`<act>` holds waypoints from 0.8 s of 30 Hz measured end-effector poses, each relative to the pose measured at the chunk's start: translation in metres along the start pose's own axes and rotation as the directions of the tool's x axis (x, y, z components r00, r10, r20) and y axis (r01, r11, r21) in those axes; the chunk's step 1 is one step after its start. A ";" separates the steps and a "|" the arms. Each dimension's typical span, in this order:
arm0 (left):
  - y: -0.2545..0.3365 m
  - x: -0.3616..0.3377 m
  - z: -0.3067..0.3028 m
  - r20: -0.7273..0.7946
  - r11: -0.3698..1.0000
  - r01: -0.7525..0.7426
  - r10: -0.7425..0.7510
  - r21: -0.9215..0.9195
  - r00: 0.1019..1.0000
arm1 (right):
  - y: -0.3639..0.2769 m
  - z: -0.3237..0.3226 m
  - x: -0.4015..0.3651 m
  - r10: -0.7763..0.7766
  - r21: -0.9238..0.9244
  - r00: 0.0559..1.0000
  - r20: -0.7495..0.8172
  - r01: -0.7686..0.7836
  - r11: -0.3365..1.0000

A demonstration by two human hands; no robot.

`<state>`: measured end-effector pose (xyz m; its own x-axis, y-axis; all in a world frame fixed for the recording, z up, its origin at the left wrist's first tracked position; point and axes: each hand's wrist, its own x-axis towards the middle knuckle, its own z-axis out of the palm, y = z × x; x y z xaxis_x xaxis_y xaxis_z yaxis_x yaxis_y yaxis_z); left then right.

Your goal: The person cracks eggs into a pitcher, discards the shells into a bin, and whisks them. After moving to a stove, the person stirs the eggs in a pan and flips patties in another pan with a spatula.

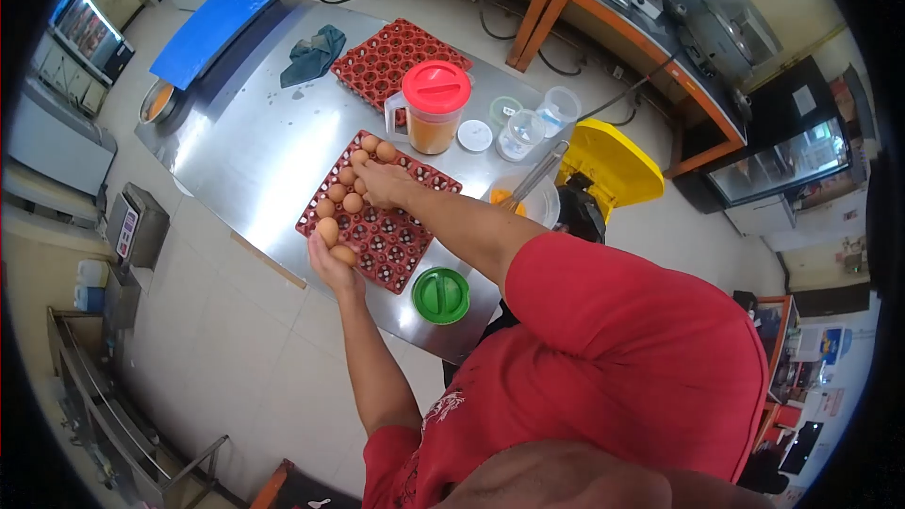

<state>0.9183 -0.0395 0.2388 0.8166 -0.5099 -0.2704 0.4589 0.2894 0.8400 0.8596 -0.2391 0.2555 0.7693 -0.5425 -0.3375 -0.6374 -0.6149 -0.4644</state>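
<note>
Several brown eggs (353, 203) sit in the left part of a red egg tray (401, 241) on the steel table. My left hand (334, 270) is curled round eggs (327, 231) at the tray's near-left edge. Over the tray, my right hand (385, 184) reaches in among the eggs; its fingertips are at an egg, and whether it grips one is hard to tell. Beyond the tray stands a jug (432, 123) with a red lid and yellowish liquid. A green lid (440, 296) lies close to the tray's near-right corner.
A bowl (535, 200) with a whisk (537, 173) and orange contents sits on the right. Behind are stacked red trays (389, 57), a dark cloth (313, 56), clear containers (520, 135) and a white lid (474, 136). A yellow bin lid (611, 162) rises beyond the table's right edge.
</note>
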 end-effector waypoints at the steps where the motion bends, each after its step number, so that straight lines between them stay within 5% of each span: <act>1: 0.000 -0.008 0.003 0.009 0.999 -0.036 0.036 0.015 0.999 | -0.002 -0.005 -0.005 -0.077 -0.035 0.997 -0.011 0.077 0.996; 4: 0.007 -0.022 0.014 0.043 0.993 -0.116 0.114 0.035 0.993 | -0.005 -0.008 -0.002 -0.096 0.070 0.995 0.019 0.095 0.993; 8: 0.035 -0.046 0.035 0.095 0.989 -0.139 0.134 0.044 0.986 | -0.001 0.018 0.022 0.046 0.359 0.951 -0.306 0.070 0.931; 11: 0.034 -0.040 0.032 0.153 0.996 -0.057 0.068 -0.075 0.986 | -0.006 0.002 0.022 -0.020 0.902 1.000 -0.002 0.010 0.431; 13: 0.044 -0.050 0.044 0.030 0.990 0.021 -0.017 -0.140 0.999 | -0.007 -0.002 0.032 0.010 0.964 0.980 0.197 -0.196 0.177; 14: 0.050 -0.056 0.050 0.045 0.992 0.007 -0.002 -0.128 0.999 | -0.015 -0.035 0.001 -0.146 0.928 0.930 0.338 -0.355 -0.110; 16: 0.052 -0.056 0.052 0.097 0.994 -0.078 0.085 -0.076 0.992 | -0.018 -0.059 -0.017 -0.262 0.929 0.933 0.248 -0.305 -0.209; 18: 0.057 -0.060 0.063 0.179 0.978 -0.207 0.203 0.006 0.963 | -0.025 -0.102 -0.060 -0.344 0.958 0.938 0.053 -0.144 -0.246; 20: 0.063 -0.072 0.076 0.229 0.976 -0.217 0.204 0.030 0.952 | -0.017 -0.158 -0.121 -0.329 0.986 0.944 -0.008 -0.048 -0.159; 22: 0.066 -0.077 0.091 0.282 0.971 -0.235 0.211 0.054 0.936 | 0.004 -0.205 -0.179 -0.419 0.971 0.879 -0.228 0.236 -0.032; 23: 0.069 -0.083 0.099 0.317 0.973 -0.230 0.208 0.034 0.925 | 0.026 -0.226 -0.207 -0.491 0.976 0.851 -0.187 0.219 0.008; 24: 0.070 -0.088 0.106 0.354 0.974 -0.225 0.206 0.013 0.912 | 0.045 -0.228 -0.231 -0.342 0.952 0.911 -0.229 0.283 0.117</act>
<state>0.8416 -0.0603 0.3718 0.7158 -0.6922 0.0925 0.2589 0.3860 0.8854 0.6437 -0.2721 0.4996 0.9091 -0.4147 0.0387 0.1852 0.3192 -0.9294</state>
